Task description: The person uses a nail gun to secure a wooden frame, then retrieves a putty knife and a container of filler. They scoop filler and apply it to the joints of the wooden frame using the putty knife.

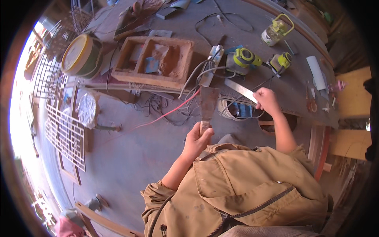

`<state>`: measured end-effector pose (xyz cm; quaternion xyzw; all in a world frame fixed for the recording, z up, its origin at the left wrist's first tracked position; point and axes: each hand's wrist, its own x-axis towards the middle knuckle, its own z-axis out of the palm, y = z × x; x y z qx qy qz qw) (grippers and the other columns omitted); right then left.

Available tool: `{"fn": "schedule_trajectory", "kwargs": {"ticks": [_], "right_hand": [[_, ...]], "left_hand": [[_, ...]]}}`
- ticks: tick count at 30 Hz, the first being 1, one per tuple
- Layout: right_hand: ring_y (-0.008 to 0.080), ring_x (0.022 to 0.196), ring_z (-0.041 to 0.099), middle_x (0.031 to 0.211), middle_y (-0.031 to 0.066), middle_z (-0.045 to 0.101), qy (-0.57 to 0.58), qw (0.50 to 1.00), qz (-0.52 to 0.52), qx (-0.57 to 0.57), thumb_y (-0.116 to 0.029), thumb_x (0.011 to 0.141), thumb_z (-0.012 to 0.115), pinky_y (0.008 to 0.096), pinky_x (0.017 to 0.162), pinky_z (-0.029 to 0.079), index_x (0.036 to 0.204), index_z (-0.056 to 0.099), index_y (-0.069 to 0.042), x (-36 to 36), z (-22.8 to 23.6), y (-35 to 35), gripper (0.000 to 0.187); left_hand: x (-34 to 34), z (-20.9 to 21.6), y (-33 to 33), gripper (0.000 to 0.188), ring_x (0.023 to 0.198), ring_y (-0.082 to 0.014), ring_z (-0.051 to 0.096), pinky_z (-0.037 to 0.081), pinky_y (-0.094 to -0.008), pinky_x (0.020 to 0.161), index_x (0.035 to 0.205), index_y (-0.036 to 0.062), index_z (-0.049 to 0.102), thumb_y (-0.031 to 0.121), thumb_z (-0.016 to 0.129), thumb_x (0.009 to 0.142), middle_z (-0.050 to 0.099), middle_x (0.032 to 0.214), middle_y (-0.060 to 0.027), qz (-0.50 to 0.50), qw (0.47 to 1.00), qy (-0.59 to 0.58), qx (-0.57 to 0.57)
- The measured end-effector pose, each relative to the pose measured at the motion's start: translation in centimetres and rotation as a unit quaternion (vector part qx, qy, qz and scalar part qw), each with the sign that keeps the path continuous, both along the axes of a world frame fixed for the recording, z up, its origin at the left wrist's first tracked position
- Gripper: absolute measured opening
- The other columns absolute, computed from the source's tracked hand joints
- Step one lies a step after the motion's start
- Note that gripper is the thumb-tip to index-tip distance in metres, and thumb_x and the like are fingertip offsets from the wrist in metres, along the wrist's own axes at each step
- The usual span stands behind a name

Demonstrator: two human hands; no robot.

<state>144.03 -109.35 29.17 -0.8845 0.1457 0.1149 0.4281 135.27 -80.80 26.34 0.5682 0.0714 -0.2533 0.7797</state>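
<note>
My left hand [198, 139] is closed around the wooden handle of a putty knife [209, 103], whose broad, stained blade points up toward the workbench [179, 29]. Farther right, my right hand [267, 98] grips one end of a flat, pale strip [241, 90] with a straight edge. This strip slants up and left over the bench's near edge. Just beyond it stands a green-and-grey power sander [243, 59], with a second sander [281, 62] to its right. Left of these lies a white power strip [212, 66] with several cords plugged in.
A divided wooden box [154, 81] holds reddish-brown powder. Left of it is a yellow-rimmed bucket [81, 55]. A green-handled clear jug [272, 34] and a white roll [316, 72] stand toward the right. Cables and a red cord [173, 112] hang below the bench near a lattice panel [65, 136].
</note>
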Motion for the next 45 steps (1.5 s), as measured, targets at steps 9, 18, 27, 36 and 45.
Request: {"fn": "schedule_trajectory", "kwargs": {"ticks": [9, 18, 27, 36, 45], "right_hand": [[0.0071, 0.044, 0.051, 0.057, 0.0023, 0.056, 0.054, 0.988, 0.001, 0.147, -0.018, 0.078, 0.063, 0.0218, 0.040, 0.038, 0.070, 0.058, 0.001, -7.4, 6.6, -3.4, 0.022], [0.0089, 0.058, 0.054, 0.073, 0.0024, 0.058, -0.067, 0.914, -0.124, 0.380, -0.036, 0.089, 0.050, 0.0219, 0.050, 0.042, 0.091, 0.057, 0.000, -7.3, -0.1, -15.7, 0.037], [0.0126, 0.090, 0.052, 0.111, 0.0081, 0.050, -0.004, 0.826, -0.108, 0.554, -0.024, 0.095, 0.038, 0.0270, 0.076, 0.045, 0.131, 0.031, -0.004, -10.4, -6.1, -22.9, 0.042], [0.0231, 0.050, 0.053, 0.058, 0.0142, 0.052, 0.010, 0.999, 0.053, 0.001, -0.024, 0.091, 0.043, 0.0371, 0.049, 0.041, 0.126, 0.042, -0.004, -8.7, -4.5, -31.2, 0.040], [0.0313, 0.058, 0.060, 0.059, 0.0174, 0.058, 0.107, 0.959, 0.159, -0.207, -0.018, 0.084, 0.047, 0.0411, 0.054, 0.047, 0.122, 0.043, 0.005, -7.2, -1.6, -26.4, 0.045]], "left_hand": [[3.8, 1.2, -9.3, 0.033, 0.072, -0.0123, 0.054, 0.044, -0.0289, 0.067, 0.100, 0.0037, 0.056, 0.018, 0.070, 0.073, 0.058, 0.077, -0.0092, -0.243, 0.951, -0.131, 0.139], [5.7, -1.0, -23.5, 0.024, 0.063, -0.0054, 0.053, 0.044, -0.0210, 0.055, 0.096, 0.0037, 0.058, 0.010, 0.068, 0.076, 0.060, 0.076, 0.0002, -0.269, 0.958, -0.011, 0.095], [6.5, -2.0, -38.3, 0.014, 0.057, -0.0058, 0.053, 0.042, -0.0193, 0.048, 0.083, 0.0042, 0.049, 0.010, 0.063, 0.082, 0.058, 0.071, -0.0016, -0.164, 0.983, 0.079, -0.018], [6.1, -7.5, -41.9, 0.029, 0.058, -0.0155, 0.052, 0.049, -0.0299, 0.055, 0.095, 0.0031, 0.044, 0.032, 0.042, 0.093, 0.051, 0.080, -0.0080, -0.126, 0.970, 0.206, -0.016], [4.9, -11.7, -41.8, 0.029, 0.056, -0.0169, 0.052, 0.041, -0.0275, 0.045, 0.097, 0.0049, 0.038, 0.033, 0.038, 0.094, 0.048, 0.070, -0.0068, -0.190, 0.954, 0.223, -0.063]]}}
